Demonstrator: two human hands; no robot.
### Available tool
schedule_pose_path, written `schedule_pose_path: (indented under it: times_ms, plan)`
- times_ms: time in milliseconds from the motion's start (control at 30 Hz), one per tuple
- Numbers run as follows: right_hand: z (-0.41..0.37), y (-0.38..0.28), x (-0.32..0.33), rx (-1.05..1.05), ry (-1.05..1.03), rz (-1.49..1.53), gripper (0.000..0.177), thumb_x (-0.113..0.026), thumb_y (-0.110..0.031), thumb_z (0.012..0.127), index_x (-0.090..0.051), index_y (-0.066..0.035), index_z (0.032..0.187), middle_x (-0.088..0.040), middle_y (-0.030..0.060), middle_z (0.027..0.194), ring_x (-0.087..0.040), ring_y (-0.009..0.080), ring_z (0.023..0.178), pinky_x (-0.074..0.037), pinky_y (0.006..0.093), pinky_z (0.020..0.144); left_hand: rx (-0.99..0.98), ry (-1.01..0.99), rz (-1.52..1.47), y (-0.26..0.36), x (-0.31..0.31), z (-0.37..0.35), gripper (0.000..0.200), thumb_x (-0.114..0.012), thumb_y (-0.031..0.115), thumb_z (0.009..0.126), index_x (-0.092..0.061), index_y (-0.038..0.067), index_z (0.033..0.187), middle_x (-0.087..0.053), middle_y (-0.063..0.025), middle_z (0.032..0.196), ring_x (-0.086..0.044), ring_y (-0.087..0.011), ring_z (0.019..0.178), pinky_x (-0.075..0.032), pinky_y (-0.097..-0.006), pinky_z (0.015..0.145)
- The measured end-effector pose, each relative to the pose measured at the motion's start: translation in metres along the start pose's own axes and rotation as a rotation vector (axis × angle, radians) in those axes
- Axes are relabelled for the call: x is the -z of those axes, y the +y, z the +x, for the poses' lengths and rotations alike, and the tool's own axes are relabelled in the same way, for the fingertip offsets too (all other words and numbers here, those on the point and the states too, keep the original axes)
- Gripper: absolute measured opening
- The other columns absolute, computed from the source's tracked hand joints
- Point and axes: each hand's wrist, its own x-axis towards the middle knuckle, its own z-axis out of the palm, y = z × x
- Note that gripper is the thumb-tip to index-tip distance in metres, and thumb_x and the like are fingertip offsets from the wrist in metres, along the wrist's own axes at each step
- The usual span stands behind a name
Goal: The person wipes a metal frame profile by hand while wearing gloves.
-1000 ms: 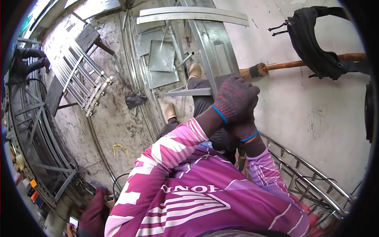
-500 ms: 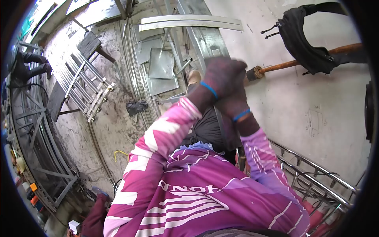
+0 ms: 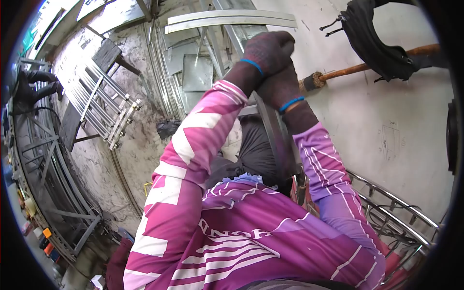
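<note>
Both gloved hands have risen since a second ago. Then they sat clasped mid-view, level with the broom's bristles; now they are high in the view, in front of the long steel channel (image 3: 273,135) that lies on the floor along the wall (image 3: 386,145). The left hand (image 3: 268,50) is curled into a fist on top, wrapped over the fingers of the right hand (image 3: 281,88). The right hand's own fingers are buried under that glove, so I cannot tell whether they are bent or straight, or whether anything is pinched between the two. The pink left sleeve (image 3: 203,130) has swung up with them and now covers the lower steel sheets (image 3: 197,72) and most of the pale shoe (image 3: 235,140); the farther shoe, plain before, is gone behind the arms. The broom (image 3: 367,67) now meets the right wrist, its bristle end hidden. The black bag (image 3: 382,43) hanging over the broom handle is cut off by the top edge. The stainless railing frame (image 3: 396,212) runs out of view at lower right. The rack of tubes (image 3: 101,104) and the black plastic bag (image 3: 167,128) lie where they were. At the far left, a crouching person (image 3: 29,84) in dark clothes is too small and warped to read.
</note>
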Motion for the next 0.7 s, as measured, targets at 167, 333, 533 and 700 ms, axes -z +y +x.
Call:
schedule_pose_path:
  times_ms: [167,333,533,700]
  plan:
    - [-0.045,-0.003,-0.002,0.077,0.096,0.004,0.056,-0.074,-0.038,0.098,-0.064,-0.011,0.146,-0.071,0.0147,0.142,-0.063,0.0322,0.138,-0.046,0.0434,0.12,-0.087,-0.083,-0.003,0.019,-0.001,-0.038,0.03,-0.07,0.035,0.095,-0.083,0.015,0.115,-0.081,-0.0182,0.103,-0.078,-0.0375,0.101,-0.061,-0.05,0.091]
    - [-0.133,0.039,-0.1,-0.268,-0.007,-0.628,0.063,-0.079,-0.037,0.094,-0.062,-0.012,0.149,-0.062,0.0149,0.149,-0.054,0.0315,0.145,-0.041,0.0483,0.123,-0.309,-0.041,0.034,0.055,-0.038,-0.119,0.026,-0.074,0.029,0.09,-0.08,0.016,0.112,-0.075,-0.0138,0.092,-0.074,-0.0356,0.097,-0.056,-0.0467,0.098]
    - [-0.084,-0.008,0.006,0.095,0.235,0.127,0.064,-0.076,-0.045,0.095,-0.061,-0.012,0.148,-0.065,0.0163,0.145,-0.057,0.0352,0.141,-0.042,0.0502,0.12,-0.213,0.002,0.104,0.035,-0.03,-0.081,0.019,-0.07,0.035,0.097,-0.082,0.022,0.105,-0.079,-0.0096,0.096,-0.077,-0.03,0.098,-0.056,-0.0439,0.092]
    - [0.002,-0.012,0.019,-0.039,-0.194,-0.033,0.062,-0.07,-0.048,0.098,-0.061,-0.014,0.149,-0.063,0.0141,0.151,-0.057,0.0314,0.142,-0.04,0.0479,0.123,0.109,-0.013,-0.18,0.002,0.011,-0.001,0.037,-0.066,0.039,0.098,-0.082,0.017,0.123,-0.083,-0.0152,0.11,-0.08,-0.0357,0.103,-0.062,-0.0458,0.095]
